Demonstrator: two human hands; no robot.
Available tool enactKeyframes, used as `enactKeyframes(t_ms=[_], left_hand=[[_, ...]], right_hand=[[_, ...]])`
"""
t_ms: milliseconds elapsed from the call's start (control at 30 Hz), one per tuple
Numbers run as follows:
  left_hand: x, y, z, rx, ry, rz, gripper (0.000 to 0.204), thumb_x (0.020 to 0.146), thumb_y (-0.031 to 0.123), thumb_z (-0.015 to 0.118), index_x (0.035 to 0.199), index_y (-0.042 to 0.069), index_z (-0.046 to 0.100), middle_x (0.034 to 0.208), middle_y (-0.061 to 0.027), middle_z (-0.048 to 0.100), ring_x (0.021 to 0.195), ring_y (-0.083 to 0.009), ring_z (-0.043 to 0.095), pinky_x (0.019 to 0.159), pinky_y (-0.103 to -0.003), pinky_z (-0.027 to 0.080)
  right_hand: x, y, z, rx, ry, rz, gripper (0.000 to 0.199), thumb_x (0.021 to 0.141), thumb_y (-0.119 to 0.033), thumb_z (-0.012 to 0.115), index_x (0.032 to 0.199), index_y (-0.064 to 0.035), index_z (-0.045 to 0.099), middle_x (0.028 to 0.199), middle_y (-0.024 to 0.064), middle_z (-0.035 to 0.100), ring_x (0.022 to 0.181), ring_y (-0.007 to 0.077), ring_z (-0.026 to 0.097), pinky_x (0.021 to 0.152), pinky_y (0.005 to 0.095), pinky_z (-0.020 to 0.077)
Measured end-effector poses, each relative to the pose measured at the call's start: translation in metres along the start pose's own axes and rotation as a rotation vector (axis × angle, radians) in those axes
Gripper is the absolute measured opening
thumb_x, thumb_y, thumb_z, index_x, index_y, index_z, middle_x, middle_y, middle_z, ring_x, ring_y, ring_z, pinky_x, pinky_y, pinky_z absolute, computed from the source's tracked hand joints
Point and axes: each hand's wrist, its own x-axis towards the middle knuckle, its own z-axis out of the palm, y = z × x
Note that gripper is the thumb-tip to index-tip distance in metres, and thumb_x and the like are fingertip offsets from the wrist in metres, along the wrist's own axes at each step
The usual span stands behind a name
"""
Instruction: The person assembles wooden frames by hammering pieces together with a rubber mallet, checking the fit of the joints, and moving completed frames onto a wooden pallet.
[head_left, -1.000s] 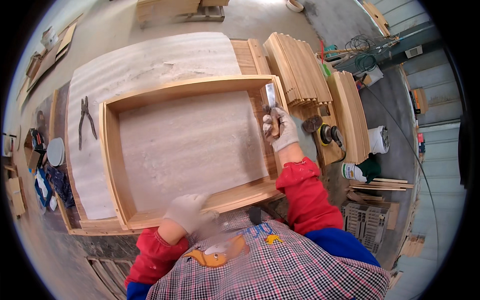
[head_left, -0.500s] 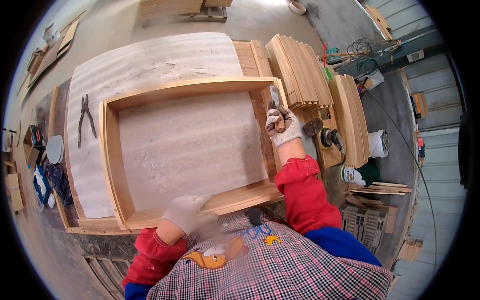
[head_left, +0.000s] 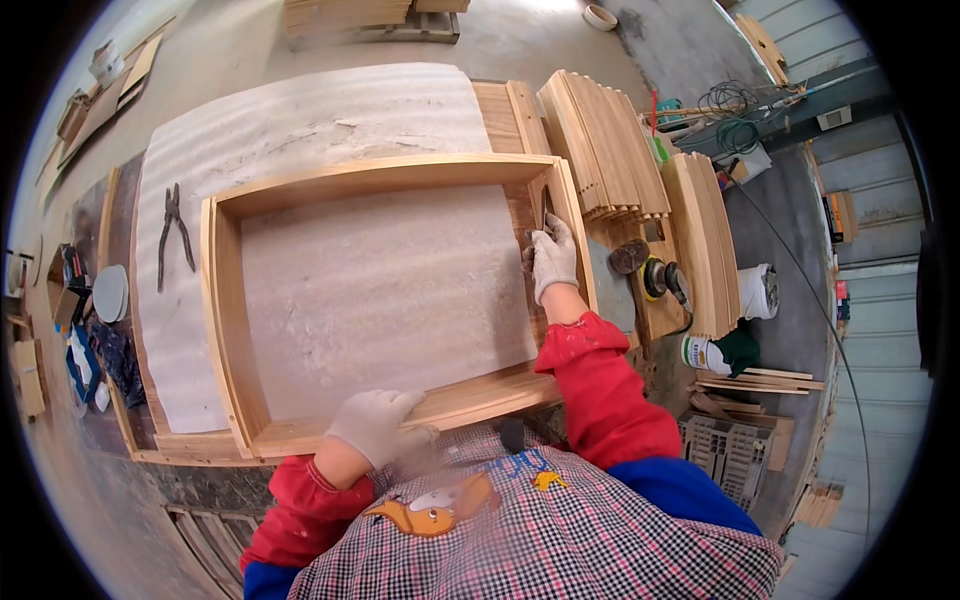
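Note:
A shallow rectangular wooden frame, like a drawer box, lies on white foam sheeting over the workbench. My left hand, in a pale glove, straddles its near rail at the left, fingers to the inner side and the rest outside. My right hand, gloved with soiled fingers, is closed inside the frame beside the right side board. From that fist a thin blade points away, apparently a putty knife seen edge-on; its handle is mostly hidden by the fingers.
Pincers lie on the foam at left. To the right are stacked wooden boards, a dark mallet-like head, and a sander. White buckets stand beyond. Grey discs and dark cloth sit at far left.
My right hand has come off the right side board's upper edge and turned, so the blade now shows edge-on inside the frame. My left hand stays put.

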Motion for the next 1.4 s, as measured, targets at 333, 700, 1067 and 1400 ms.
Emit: enactKeyframes(t_ms=[333,700,1067,1400], left_hand=[[-0.002,-0.003,0.0,-0.007,0.019,0.004,0.05,0.075,0.041,0.064,0.106,0.003,0.06,0.086,-0.0154,0.064,0.082,-0.0322,0.06,0.072,-0.039,0.048],[0.002,-0.003,0.004,0.019,0.029,0.045,0.046,0.076,0.04,0.063,0.105,0.004,0.06,0.084,-0.0153,0.063,0.079,-0.0324,0.06,0.07,-0.039,0.048],[-0.03,-0.021,-0.04,-0.474,0.631,0.053,0.03,0.084,0.006,0.056,0.113,-0.002,0.055,0.097,-0.013,0.064,0.088,-0.0203,0.063,0.077,-0.031,0.05],[-0.191,-0.275,-0.157,0.522,1.064,-1.199,0.036,0.078,0.037,0.06,0.114,0.031,0.061,0.142,-0.0176,0.029,0.132,-0.0344,0.025,0.106,-0.045,0.023]], right_hand=[[0.004,0.003,0.033,0.156,0.122,-0.025,0.04,0.085,-0.002,0.043,0.124,-0.0106,0.041,0.085,0.0029,0.054,0.05,0.0077,0.047,0.037,0.0229,0.0389],[0.009,-0.004,0.024,0.181,0.081,-0.001,0.043,0.085,-0.003,0.045,0.128,-0.0119,0.039,0.086,0.0041,0.055,0.052,0.0095,0.047,0.04,0.0239,0.0392],[-0.141,-0.047,0.034,-0.016,-0.785,0.302,0.047,0.087,-0.013,0.052,0.131,-0.0059,0.038,0.09,0.01,0.057,0.059,0.0107,0.051,0.043,0.0214,0.0412],[-0.209,-0.03,0.049,-0.108,-0.87,0.22,0.049,0.083,-0.016,0.055,0.127,-0.0007,0.041,0.09,0.0115,0.056,0.059,0.0097,0.052,0.045,0.0196,0.0435]])
